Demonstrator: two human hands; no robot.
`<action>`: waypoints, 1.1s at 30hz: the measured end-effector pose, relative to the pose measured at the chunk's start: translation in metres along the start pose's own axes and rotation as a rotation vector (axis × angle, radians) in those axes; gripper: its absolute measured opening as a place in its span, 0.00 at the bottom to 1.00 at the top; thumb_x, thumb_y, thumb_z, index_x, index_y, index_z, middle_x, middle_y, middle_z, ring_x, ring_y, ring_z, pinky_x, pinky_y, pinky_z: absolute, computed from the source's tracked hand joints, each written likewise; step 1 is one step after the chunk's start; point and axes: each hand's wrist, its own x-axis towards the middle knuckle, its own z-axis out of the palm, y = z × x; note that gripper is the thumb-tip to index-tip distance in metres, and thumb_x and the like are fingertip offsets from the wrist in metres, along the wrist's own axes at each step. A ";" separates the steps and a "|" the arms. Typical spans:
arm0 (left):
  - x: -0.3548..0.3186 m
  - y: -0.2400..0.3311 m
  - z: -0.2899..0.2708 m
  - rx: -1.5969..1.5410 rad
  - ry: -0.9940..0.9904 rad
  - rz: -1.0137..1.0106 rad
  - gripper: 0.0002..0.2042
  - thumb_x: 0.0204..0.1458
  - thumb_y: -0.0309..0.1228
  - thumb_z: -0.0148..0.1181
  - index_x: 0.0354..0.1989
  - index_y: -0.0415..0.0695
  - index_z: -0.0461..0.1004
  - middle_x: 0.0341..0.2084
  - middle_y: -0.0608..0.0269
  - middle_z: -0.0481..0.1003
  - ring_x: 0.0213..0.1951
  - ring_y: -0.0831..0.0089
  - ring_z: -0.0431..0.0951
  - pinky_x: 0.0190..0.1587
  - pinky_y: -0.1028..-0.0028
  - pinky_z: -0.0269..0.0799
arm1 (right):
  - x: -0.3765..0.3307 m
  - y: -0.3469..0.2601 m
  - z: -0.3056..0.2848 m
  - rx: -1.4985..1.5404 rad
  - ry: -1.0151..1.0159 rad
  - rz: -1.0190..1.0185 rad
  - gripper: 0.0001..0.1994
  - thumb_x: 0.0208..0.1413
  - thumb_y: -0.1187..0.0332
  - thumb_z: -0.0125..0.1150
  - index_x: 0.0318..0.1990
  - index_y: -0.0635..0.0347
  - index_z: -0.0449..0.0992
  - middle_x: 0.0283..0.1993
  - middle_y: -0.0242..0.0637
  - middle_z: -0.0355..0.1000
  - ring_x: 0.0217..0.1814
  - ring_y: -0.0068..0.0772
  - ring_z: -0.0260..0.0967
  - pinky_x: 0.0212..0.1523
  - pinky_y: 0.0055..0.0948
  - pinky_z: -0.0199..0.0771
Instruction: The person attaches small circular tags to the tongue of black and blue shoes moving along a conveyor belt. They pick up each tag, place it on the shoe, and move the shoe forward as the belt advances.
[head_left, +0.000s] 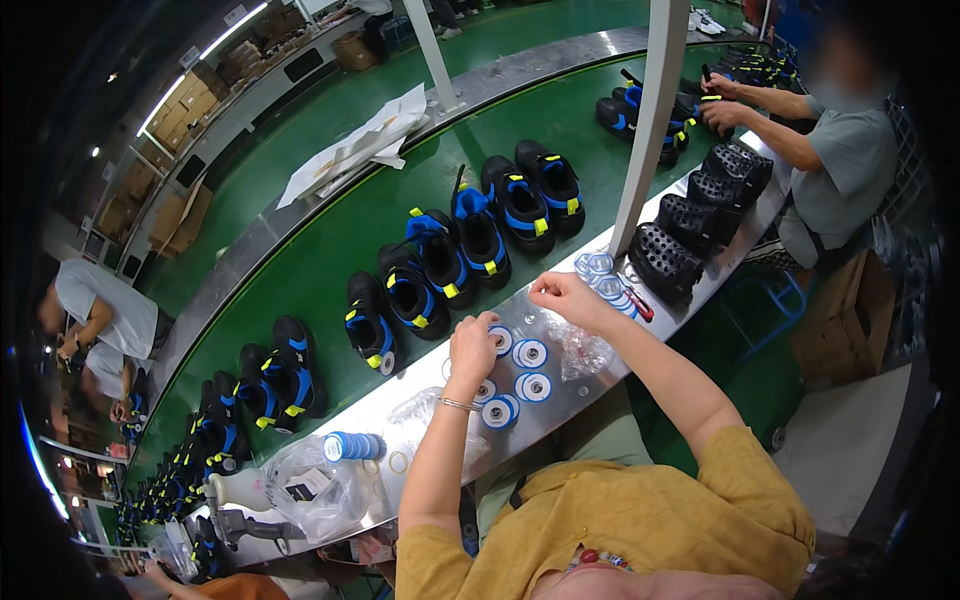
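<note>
A worker's left hand (472, 345) rests curled, fingers down, on round white-and-blue discs (530, 354) lying on the steel tabletop (400, 400); whether it grips one cannot be told. The right hand (562, 295) pinches something too small to make out above a clear plastic bag (580, 350). Another bag (310, 490) holds a dark item beside a stacked roll of discs (352, 446). Black-and-blue shoes (440, 255) line the green belt (330, 250).

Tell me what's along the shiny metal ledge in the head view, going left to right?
Clear plastic bag → stack of blue tape rolls → left hand → flat blue-and-white rolls → right hand → black perforated shoes.
</note>
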 end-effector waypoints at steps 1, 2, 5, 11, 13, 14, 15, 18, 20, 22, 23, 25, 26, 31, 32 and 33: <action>0.002 -0.001 0.001 -0.072 -0.019 -0.032 0.14 0.41 0.28 0.65 0.39 0.43 0.77 0.35 0.50 0.75 0.41 0.52 0.74 0.44 0.61 0.69 | 0.001 0.003 0.002 0.002 0.012 0.001 0.06 0.55 0.69 0.59 0.34 0.64 0.74 0.24 0.27 0.67 0.27 0.16 0.61 0.28 0.20 0.61; 0.004 -0.001 0.001 -0.144 -0.038 -0.065 0.13 0.42 0.27 0.64 0.39 0.42 0.77 0.34 0.48 0.76 0.40 0.51 0.75 0.43 0.60 0.70 | 0.002 0.007 0.003 0.003 0.024 0.002 0.07 0.55 0.69 0.59 0.34 0.64 0.74 0.25 0.28 0.68 0.27 0.17 0.61 0.29 0.20 0.62; 0.006 -0.004 0.001 -0.124 -0.058 -0.069 0.10 0.44 0.25 0.61 0.37 0.40 0.76 0.30 0.46 0.77 0.35 0.47 0.77 0.41 0.60 0.72 | 0.006 0.018 0.008 -0.072 0.034 0.003 0.07 0.55 0.69 0.59 0.33 0.64 0.73 0.25 0.32 0.70 0.28 0.19 0.64 0.31 0.22 0.65; 0.003 0.009 -0.020 -0.617 -0.138 -0.233 0.05 0.53 0.26 0.60 0.36 0.38 0.74 0.23 0.61 0.76 0.24 0.76 0.76 0.24 0.77 0.72 | 0.001 0.001 0.020 -0.155 -0.046 -0.080 0.07 0.56 0.68 0.57 0.35 0.63 0.72 0.22 0.32 0.68 0.24 0.19 0.62 0.26 0.25 0.63; 0.000 0.018 -0.027 -0.805 -0.063 -0.242 0.04 0.55 0.25 0.58 0.35 0.37 0.74 0.24 0.66 0.75 0.25 0.82 0.73 0.22 0.83 0.70 | -0.004 -0.011 0.031 -0.137 -0.051 -0.123 0.07 0.56 0.68 0.57 0.36 0.63 0.71 0.20 0.32 0.68 0.23 0.19 0.61 0.25 0.25 0.61; -0.001 0.021 -0.029 -0.899 -0.021 -0.231 0.05 0.56 0.25 0.57 0.37 0.37 0.75 0.26 0.66 0.76 0.25 0.82 0.73 0.23 0.83 0.70 | -0.003 -0.014 0.036 -0.172 -0.028 -0.119 0.08 0.57 0.67 0.56 0.36 0.62 0.71 0.21 0.35 0.69 0.22 0.24 0.64 0.25 0.29 0.62; 0.001 0.024 -0.031 -0.994 0.025 -0.212 0.06 0.56 0.25 0.57 0.39 0.37 0.76 0.27 0.66 0.76 0.26 0.83 0.73 0.24 0.83 0.71 | -0.001 -0.016 0.040 -0.174 -0.009 -0.141 0.08 0.57 0.67 0.57 0.37 0.63 0.71 0.20 0.34 0.68 0.22 0.23 0.63 0.24 0.27 0.61; -0.003 0.031 -0.038 -1.052 0.100 -0.185 0.09 0.54 0.23 0.58 0.43 0.37 0.77 0.30 0.64 0.77 0.29 0.81 0.74 0.31 0.82 0.74 | 0.004 -0.016 0.049 -0.207 0.055 -0.232 0.07 0.57 0.68 0.57 0.36 0.63 0.70 0.20 0.34 0.68 0.21 0.23 0.63 0.24 0.26 0.61; -0.004 0.032 -0.041 -1.021 0.138 -0.194 0.09 0.53 0.22 0.59 0.42 0.36 0.76 0.30 0.64 0.77 0.30 0.80 0.75 0.31 0.82 0.74 | 0.005 -0.017 0.051 -0.219 0.091 -0.271 0.07 0.57 0.68 0.57 0.34 0.64 0.71 0.19 0.34 0.68 0.21 0.24 0.63 0.23 0.27 0.61; -0.006 0.030 -0.042 -0.972 0.181 -0.224 0.08 0.52 0.21 0.60 0.41 0.36 0.75 0.30 0.64 0.77 0.29 0.80 0.75 0.31 0.81 0.74 | 0.006 -0.020 0.054 -0.245 0.127 -0.327 0.07 0.57 0.69 0.57 0.32 0.64 0.71 0.19 0.35 0.68 0.20 0.25 0.64 0.23 0.28 0.61; -0.006 0.028 -0.041 -0.972 0.192 -0.231 0.08 0.52 0.21 0.60 0.40 0.35 0.75 0.29 0.64 0.76 0.29 0.80 0.75 0.31 0.81 0.74 | 0.005 -0.022 0.055 -0.267 0.149 -0.362 0.07 0.57 0.69 0.57 0.32 0.63 0.71 0.19 0.36 0.68 0.20 0.26 0.64 0.23 0.28 0.61; -0.006 0.025 -0.039 -0.972 0.208 -0.242 0.07 0.51 0.21 0.61 0.38 0.35 0.74 0.29 0.64 0.76 0.29 0.80 0.74 0.31 0.81 0.74 | 0.006 -0.023 0.058 -0.307 0.179 -0.410 0.07 0.57 0.69 0.57 0.31 0.63 0.71 0.20 0.38 0.69 0.20 0.30 0.65 0.22 0.29 0.62; -0.005 0.024 -0.039 -0.957 0.226 -0.218 0.06 0.51 0.21 0.61 0.36 0.36 0.72 0.28 0.64 0.75 0.28 0.80 0.74 0.30 0.80 0.74 | 0.008 -0.023 0.060 -0.327 0.186 -0.424 0.07 0.56 0.69 0.57 0.30 0.63 0.71 0.20 0.39 0.69 0.20 0.32 0.66 0.22 0.30 0.63; -0.005 0.022 -0.037 -0.909 0.217 -0.204 0.05 0.52 0.22 0.61 0.36 0.35 0.74 0.28 0.65 0.76 0.28 0.81 0.74 0.31 0.81 0.73 | 0.017 -0.015 0.061 -0.443 0.207 -0.461 0.05 0.56 0.69 0.56 0.31 0.61 0.72 0.24 0.44 0.72 0.25 0.44 0.71 0.26 0.36 0.68; -0.005 0.021 -0.036 -0.887 0.214 -0.190 0.05 0.52 0.22 0.61 0.36 0.35 0.75 0.28 0.65 0.76 0.28 0.81 0.74 0.31 0.81 0.72 | 0.017 -0.016 0.061 -0.484 0.196 -0.455 0.06 0.56 0.69 0.55 0.31 0.61 0.72 0.25 0.45 0.73 0.27 0.47 0.72 0.27 0.39 0.69; -0.006 0.020 -0.035 -0.884 0.227 -0.166 0.06 0.52 0.23 0.60 0.36 0.35 0.75 0.28 0.65 0.76 0.28 0.81 0.74 0.32 0.81 0.72 | 0.018 -0.017 0.062 -0.525 0.187 -0.450 0.06 0.56 0.69 0.54 0.32 0.61 0.72 0.27 0.47 0.74 0.29 0.50 0.73 0.29 0.42 0.71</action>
